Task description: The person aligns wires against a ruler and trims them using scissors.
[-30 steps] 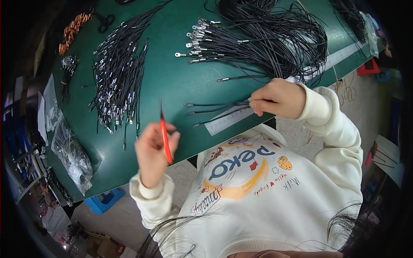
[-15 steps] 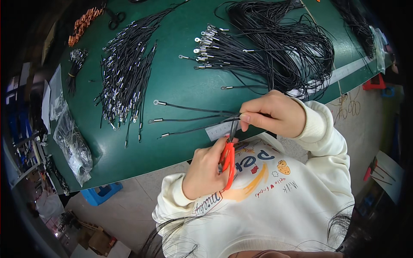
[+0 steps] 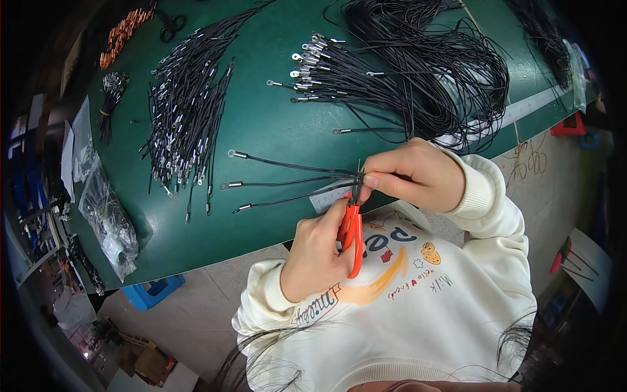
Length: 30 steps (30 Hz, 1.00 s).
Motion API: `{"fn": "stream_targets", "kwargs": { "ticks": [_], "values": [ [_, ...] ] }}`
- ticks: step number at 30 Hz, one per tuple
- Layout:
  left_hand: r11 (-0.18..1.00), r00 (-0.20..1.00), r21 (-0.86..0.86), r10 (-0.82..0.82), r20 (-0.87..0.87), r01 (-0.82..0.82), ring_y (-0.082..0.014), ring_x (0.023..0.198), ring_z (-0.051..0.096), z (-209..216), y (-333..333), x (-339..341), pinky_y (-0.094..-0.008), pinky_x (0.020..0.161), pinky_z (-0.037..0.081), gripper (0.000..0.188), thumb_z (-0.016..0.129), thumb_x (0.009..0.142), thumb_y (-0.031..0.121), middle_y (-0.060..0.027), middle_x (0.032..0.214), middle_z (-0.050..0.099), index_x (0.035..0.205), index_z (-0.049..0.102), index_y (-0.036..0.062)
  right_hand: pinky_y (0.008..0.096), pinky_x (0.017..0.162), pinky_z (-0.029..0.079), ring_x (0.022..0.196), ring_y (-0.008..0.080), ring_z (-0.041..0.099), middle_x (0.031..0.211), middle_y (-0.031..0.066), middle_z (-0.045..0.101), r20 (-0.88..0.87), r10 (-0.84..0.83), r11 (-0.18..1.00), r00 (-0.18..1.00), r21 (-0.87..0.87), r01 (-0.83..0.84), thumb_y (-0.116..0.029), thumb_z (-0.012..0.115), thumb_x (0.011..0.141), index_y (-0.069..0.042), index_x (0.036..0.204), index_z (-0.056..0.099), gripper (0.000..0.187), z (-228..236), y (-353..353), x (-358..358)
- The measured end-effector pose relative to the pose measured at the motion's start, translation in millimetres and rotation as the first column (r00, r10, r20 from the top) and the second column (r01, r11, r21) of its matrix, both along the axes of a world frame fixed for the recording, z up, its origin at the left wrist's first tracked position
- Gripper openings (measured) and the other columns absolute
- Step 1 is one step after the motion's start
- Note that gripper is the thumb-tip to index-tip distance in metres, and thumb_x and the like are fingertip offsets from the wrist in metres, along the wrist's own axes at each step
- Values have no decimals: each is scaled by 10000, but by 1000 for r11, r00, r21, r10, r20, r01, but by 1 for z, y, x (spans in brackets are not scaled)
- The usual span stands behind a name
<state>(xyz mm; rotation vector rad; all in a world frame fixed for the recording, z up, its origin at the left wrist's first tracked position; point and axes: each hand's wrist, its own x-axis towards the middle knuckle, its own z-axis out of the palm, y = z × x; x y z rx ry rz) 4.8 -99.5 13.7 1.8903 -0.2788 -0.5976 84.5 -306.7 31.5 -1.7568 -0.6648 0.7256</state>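
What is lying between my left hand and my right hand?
In the head view, the blades of the red-handled scissors lie between left hand and right hand, across three black ring-terminal cables, with a ruler below.

The green table (image 3: 261,124) bears 2 large heaps of black wires (image 3: 183,111), a banded wire bunch (image 3: 112,104), copper-coloured pieces (image 3: 124,38), black-handled scissors (image 3: 171,29), a ruler (image 3: 532,109) and a plastic bag (image 3: 108,219).

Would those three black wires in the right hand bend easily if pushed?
Probably: the black wires look thin and curve slightly. Fanning from the right hand in smooth lines suggests some springiness. Metal ring terminals may weight their tips.
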Motion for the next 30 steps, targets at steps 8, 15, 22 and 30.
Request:
{"fn": "stream_targets", "kwargs": {
  "ticks": [8,15,22,30],
  "values": [
    [1000,1000,8,14,21,-14,-112,504,517,-1,0,0,-234,519,442,278,567,713,-34,-48,614,548,985,521,-67,307,656,515,735,237,671,785,89,685,-28,15,1000,1000,1,-14,-143,482,934,-2,867,628,214,3,1,2],
    [999,1000,-26,22,-16,-22,-105,529,516,-3,2,0,-232,550,449,386,561,698,-43,-45,614,544,1081,524,-82,300,671,519,748,228,675,789,91,686,-37,21,1000,999,5,-21,-143,474,941,3,867,625,223,3,3,3],
    [1000,1000,-13,17,-11,-17,-132,520,544,-3,2,1,-244,541,458,288,557,716,-26,-55,612,546,998,523,-71,299,677,522,766,223,679,810,92,687,-44,28,1000,999,11,-27,-149,467,949,7,879,618,229,2,3,4],
    [999,997,6,43,57,-44,-195,495,593,-6,1,0,-283,533,480,209,544,792,-11,-88,603,558,995,540,-63,298,681,525,783,217,685,825,91,691,-41,28,1000,999,-4,-28,-155,460,952,4,878,616,235,0,6,4]
  ]
}}
